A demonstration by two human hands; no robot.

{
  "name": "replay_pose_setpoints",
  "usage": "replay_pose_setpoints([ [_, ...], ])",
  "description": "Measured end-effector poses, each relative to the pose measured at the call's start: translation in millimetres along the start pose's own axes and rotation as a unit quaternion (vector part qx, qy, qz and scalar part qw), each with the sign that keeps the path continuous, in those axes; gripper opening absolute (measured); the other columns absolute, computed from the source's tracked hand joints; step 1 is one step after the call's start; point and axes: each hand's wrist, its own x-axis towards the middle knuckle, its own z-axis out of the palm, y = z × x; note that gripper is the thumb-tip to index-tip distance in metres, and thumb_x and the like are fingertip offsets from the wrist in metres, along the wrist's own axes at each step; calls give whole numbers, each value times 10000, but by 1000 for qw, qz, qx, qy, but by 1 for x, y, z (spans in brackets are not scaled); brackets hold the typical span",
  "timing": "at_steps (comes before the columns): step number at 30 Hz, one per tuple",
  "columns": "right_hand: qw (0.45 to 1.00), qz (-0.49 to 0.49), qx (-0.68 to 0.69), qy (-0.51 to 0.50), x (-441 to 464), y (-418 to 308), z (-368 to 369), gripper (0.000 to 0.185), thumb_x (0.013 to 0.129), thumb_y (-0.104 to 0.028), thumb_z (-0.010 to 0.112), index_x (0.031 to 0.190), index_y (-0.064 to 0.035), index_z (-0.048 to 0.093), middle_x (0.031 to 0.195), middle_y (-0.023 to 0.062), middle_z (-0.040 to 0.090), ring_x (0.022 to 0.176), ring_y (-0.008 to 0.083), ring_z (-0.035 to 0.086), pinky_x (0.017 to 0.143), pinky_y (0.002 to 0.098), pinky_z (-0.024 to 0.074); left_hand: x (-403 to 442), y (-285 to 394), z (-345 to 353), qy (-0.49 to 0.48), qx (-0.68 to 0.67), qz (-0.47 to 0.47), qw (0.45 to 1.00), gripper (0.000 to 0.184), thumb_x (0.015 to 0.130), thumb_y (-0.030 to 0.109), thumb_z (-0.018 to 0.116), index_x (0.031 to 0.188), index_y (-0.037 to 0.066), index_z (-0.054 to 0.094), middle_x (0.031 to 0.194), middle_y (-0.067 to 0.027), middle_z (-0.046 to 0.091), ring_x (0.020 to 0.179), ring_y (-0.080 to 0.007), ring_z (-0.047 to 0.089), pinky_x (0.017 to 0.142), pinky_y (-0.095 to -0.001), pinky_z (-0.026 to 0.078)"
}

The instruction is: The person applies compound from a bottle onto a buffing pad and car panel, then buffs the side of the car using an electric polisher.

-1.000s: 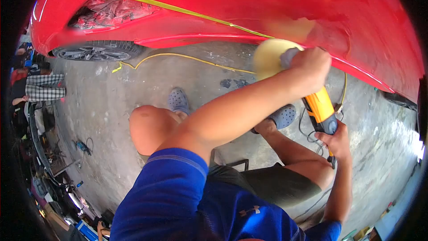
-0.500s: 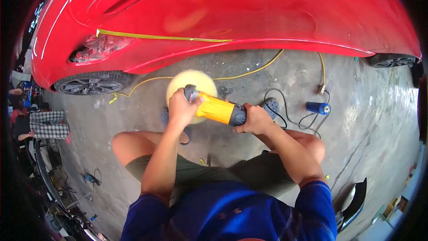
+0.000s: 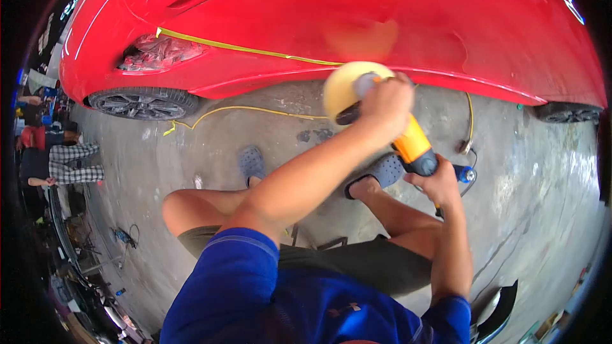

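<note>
Head view: the polisher [image 3: 414,142] slants from its yellow pad [image 3: 345,84], up left, to its dark rear end, down right. Left hand [image 3: 390,105] is nearer the pad, right hand [image 3: 440,181] at the back, both sets of fingers curled round it. Pad overlaps the red car's [image 3: 459,25] lower edge, can't tell if touching; concrete floor [image 3: 523,178] stretches off right.

One polisher [image 3: 414,141], two clogs [image 3: 386,170]

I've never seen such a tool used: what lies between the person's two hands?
In the head view, the tool's yellow body lies between the left hand and the right hand.
</note>
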Motion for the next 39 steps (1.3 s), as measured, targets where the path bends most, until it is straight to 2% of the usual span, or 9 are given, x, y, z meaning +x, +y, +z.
replay_pose_setpoints([
  [3,995,93,33,8,-3,0,-17,621,591,-265,918,1055,59,663,849,107,703,718,193,647,699,352,539,22,27,15,25,-30,23,999,290,799,26,662,1048,-108,595,890,-240,718,840,-377,740,693,-451,605],
  [5,997,69,27,35,-2,17,-18,542,632,-199,893,1050,29,634,680,46,621,467,121,532,428,287,446,28,33,14,11,-52,25,998,266,802,29,667,1027,-94,597,883,-237,719,837,-365,744,697,-441,608],
  [8,995,87,32,40,0,11,-20,546,636,-198,894,1057,29,630,671,40,615,465,119,528,425,282,442,37,35,13,-1,-71,24,997,246,800,43,680,999,-80,602,868,-230,719,826,-360,747,707,-434,609],
  [11,987,154,40,7,6,-10,-26,610,592,-249,920,1058,45,659,764,68,666,618,145,597,581,317,507,45,28,12,-14,-81,18,996,238,795,52,690,980,-74,611,845,-230,719,813,-363,748,713,-437,607],
  [17,994,100,28,34,11,3,-24,584,606,-241,913,1042,51,657,742,52,657,564,136,580,526,308,489,52,22,3,-30,-75,41,996,259,771,55,710,978,-76,626,820,-225,723,815,-361,749,716,-442,606],
  [28,982,139,105,75,0,15,-50,418,693,-156,870,973,34,625,656,25,602,460,90,525,397,260,423,83,64,20,-56,-111,103,987,153,789,89,707,906,-8,723,896,-201,736,876,-343,748,742,-435,607],
  [31,985,126,108,47,4,12,-41,513,650,-203,905,1027,35,652,701,28,632,480,83,510,420,264,417,75,43,24,-35,-113,111,987,110,757,72,707,840,1,718,882,-217,725,862,-356,738,732,-449,601],
  [34,993,89,73,7,13,4,-26,626,603,-257,927,1077,58,667,840,73,696,728,163,639,696,334,538,52,7,11,-20,-123,80,989,79,709,47,722,755,-7,688,857,-255,704,834,-413,714,733,-498,577],
  [39,999,42,-9,-15,19,-24,-10,704,570,-350,938,1050,92,674,842,172,723,770,250,696,750,387,547,32,-12,-30,-75,-13,-22,997,421,795,47,690,1158,-137,581,918,-293,701,917,-428,703,824,-505,563],
])
